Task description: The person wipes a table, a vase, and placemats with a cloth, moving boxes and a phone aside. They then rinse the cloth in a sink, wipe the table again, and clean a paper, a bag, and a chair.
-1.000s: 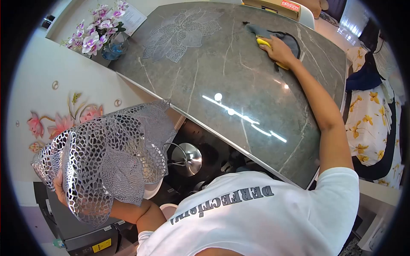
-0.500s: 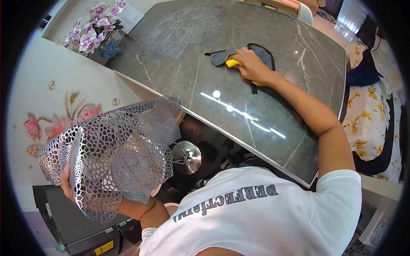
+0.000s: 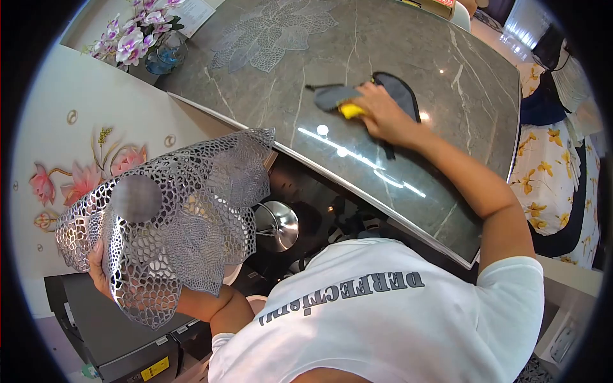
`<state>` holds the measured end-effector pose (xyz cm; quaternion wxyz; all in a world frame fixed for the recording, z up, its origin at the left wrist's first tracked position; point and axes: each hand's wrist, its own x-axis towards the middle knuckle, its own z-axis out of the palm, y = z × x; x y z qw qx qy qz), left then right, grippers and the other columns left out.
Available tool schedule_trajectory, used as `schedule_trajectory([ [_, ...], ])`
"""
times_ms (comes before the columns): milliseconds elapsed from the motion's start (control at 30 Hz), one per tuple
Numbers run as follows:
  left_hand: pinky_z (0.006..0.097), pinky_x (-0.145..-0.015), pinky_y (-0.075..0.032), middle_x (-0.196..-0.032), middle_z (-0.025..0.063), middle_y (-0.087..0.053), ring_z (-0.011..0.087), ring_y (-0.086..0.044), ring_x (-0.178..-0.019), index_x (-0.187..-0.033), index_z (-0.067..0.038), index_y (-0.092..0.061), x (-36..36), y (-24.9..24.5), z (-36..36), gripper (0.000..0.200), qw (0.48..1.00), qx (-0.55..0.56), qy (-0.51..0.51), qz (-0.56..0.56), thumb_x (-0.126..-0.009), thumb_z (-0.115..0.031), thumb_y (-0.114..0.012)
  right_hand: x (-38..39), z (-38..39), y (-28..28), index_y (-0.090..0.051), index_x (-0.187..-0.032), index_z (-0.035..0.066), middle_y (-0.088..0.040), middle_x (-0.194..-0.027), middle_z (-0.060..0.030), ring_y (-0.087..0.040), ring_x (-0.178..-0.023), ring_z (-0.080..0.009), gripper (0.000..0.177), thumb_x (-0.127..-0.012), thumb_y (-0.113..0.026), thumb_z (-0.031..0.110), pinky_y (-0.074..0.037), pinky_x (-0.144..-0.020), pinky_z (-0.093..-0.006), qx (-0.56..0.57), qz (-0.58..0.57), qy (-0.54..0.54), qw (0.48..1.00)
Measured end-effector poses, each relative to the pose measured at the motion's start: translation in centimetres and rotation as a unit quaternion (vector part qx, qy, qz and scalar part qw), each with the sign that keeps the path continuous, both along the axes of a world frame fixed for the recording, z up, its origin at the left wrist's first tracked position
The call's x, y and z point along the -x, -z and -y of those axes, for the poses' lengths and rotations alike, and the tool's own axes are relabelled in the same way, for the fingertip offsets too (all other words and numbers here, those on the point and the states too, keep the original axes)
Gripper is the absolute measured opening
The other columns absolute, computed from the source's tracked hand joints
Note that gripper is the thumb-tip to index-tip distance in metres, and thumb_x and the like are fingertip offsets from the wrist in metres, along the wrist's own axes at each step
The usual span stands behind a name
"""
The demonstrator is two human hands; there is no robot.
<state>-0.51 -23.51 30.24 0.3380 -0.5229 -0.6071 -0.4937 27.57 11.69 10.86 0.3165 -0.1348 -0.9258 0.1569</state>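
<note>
Cloth [image 3: 336, 97] sits bunched on the desk [image 3: 396, 38], gripped in your right hand [image 3: 386, 116]; your left hand [image 3: 99, 271] clutches a lacy mat [image 3: 198, 252] beside the near edge. Sweeping too far left could shift the flat mat [image 3: 274, 35] or bump the vase [image 3: 164, 59]; a loosened left grip could drop the lacy mat.

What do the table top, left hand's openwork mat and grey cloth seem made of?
Table top: stone or stone-look, glossy, with pale veins and sharp reflections.
Openwork mat: probably flexible plastic, silvery; it drapes in folds and glints.
Grey cloth: likely fabric, matt; its loose shape shows no highlights.
</note>
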Motion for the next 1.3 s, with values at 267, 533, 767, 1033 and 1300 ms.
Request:
schedule_trajectory([
  [267, 0.0371, -0.066, -0.059, -0.098, 0.0303, -0.057, 0.034, -0.065, -0.078, -0.103, 0.004, -0.057, 0.4, -0.4, -0.1, 0.028, 0.996, 0.021, -0.017, -0.079, -0.082, -0.015, -0.052, 0.8, -1.9, 0.1, -0.054, -0.109, 0.004, -0.051, -0.111, -0.0224, -0.046, -0.105, -0.0375, 0.038, -0.071, -0.057, 0.002, -0.035, -0.091, -0.0435, -0.025, 0.009, 0.063, 0.998],
  [533, 0.038, -0.069, -0.058, -0.096, 0.024, -0.057, 0.0312, -0.064, -0.082, -0.104, 0.003, -0.057, 1.2, -0.2, 0.2, 0.029, 0.998, -0.013, -0.013, -0.054, -0.084, -0.019, -0.051, -4.4, 7.8, -0.9, -0.061, -0.106, 0.011, -0.05, -0.111, -0.0185, -0.046, -0.11, -0.0326, 0.04, -0.073, -0.067, 0.032, -0.032, -0.094, -0.0441, 0.051, 0.062, -0.063, 0.995],
  [767, 0.031, -0.063, -0.057, -0.091, 0.0201, -0.062, 0.0244, -0.065, -0.073, -0.1, 0.004, -0.058, -0.6, -3.6, -0.4, 0.026, 0.872, -0.039, -0.042, 0.486, -0.084, -0.015, -0.049, 1.2, -10.1, 0.4, -0.059, -0.115, 0.011, -0.041, -0.128, -0.0188, -0.038, -0.123, -0.0318, 0.04, -0.085, -0.052, 0.037, -0.021, -0.102, -0.058, 0.015, 0.121, 0.227, 0.966],
  [1033, 0.0369, -0.077, -0.051, -0.1, 0.0186, -0.06, 0.0274, -0.06, -0.088, -0.108, 0.005, -0.055, 1.9, -5.5, -0.5, 0.032, 0.978, 0.013, -0.027, 0.208, -0.086, -0.017, -0.048, 10.7, -27.1, 0.7, -0.057, -0.119, 0.011, -0.038, -0.135, -0.015, -0.027, -0.13, -0.036, 0.045, -0.086, -0.042, 0.037, -0.016, -0.1, -0.0661, 0.068, 0.13, 0.403, 0.903],
  [1300, 0.0389, -0.083, -0.049, -0.103, 0.0183, -0.06, 0.0283, -0.058, -0.095, -0.11, 0.005, -0.055, 0.2, -8.6, -10.0, 0.03, 0.923, 0.012, 0.238, 0.301, -0.086, -0.011, -0.047, 7.2, -30.3, 0.4, -0.051, -0.126, 0.012, -0.033, -0.14, -0.0108, -0.026, -0.131, -0.0342, 0.05, -0.087, -0.04, 0.042, -0.015, -0.1, -0.0672, 0.086, 0.184, 0.394, 0.896],
])
